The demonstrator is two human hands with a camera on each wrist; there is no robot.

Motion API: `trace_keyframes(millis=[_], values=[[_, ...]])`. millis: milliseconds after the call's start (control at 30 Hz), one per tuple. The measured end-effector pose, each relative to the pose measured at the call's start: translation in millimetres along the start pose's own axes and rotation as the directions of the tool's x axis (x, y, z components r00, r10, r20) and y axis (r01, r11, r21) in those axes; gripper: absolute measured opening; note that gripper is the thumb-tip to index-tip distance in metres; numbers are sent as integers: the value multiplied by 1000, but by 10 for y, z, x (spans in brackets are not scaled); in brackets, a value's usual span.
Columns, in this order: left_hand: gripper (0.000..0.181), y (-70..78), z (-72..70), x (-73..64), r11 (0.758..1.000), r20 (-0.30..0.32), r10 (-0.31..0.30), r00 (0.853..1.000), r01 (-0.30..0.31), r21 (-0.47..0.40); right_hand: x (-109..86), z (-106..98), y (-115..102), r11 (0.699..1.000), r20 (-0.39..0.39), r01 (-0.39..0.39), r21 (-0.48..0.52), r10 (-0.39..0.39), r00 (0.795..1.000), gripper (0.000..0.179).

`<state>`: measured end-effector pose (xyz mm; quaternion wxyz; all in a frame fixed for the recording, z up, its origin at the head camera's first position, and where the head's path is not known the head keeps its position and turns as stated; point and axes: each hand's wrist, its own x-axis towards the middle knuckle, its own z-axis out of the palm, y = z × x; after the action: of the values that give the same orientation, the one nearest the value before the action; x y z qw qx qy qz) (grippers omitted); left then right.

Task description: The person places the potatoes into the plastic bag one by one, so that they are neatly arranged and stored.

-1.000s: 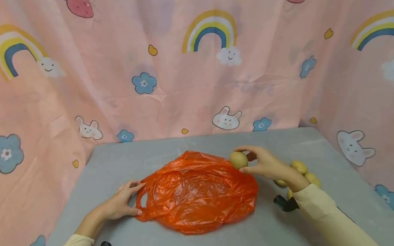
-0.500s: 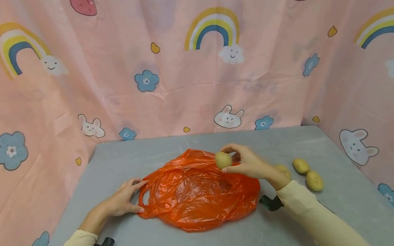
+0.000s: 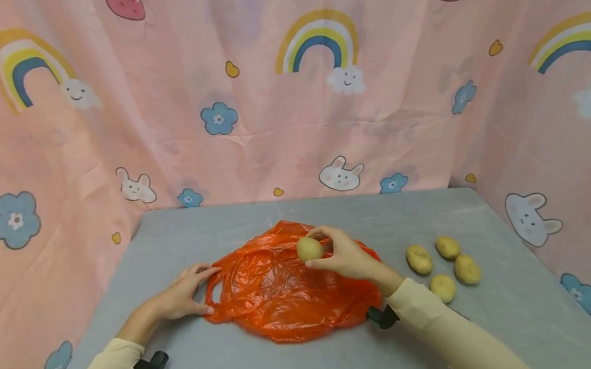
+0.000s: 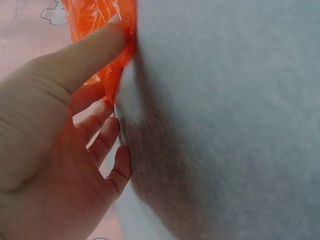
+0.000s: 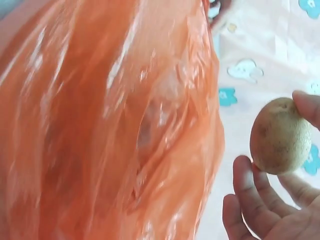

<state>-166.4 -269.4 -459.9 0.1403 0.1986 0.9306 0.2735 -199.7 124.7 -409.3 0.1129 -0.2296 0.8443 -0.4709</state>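
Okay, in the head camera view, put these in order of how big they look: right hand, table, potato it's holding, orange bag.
Largest to smallest:
1. Table
2. Orange bag
3. Right hand
4. Held potato

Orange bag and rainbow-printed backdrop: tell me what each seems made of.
The orange bag looks like thin, glossy plastic film: it is crinkled, shows bright highlights and seems partly see-through. The backdrop looks like matte printed fabric, judging by its soft folds and creases, though a thin plastic sheet is possible.
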Motion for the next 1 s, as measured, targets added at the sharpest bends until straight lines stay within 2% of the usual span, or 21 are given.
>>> trace_keyframes(millis=[567, 1000], values=[[88, 5, -13, -10, 1000, 12, -17, 1000, 17, -8, 275, 429, -296, 997, 20, -73, 13, 73, 997, 56], [88, 15, -15, -9, 1000, 9, -14, 1000, 14, -10, 445, 719, -387, 994, 81, -96, 52, 92, 992, 54]])
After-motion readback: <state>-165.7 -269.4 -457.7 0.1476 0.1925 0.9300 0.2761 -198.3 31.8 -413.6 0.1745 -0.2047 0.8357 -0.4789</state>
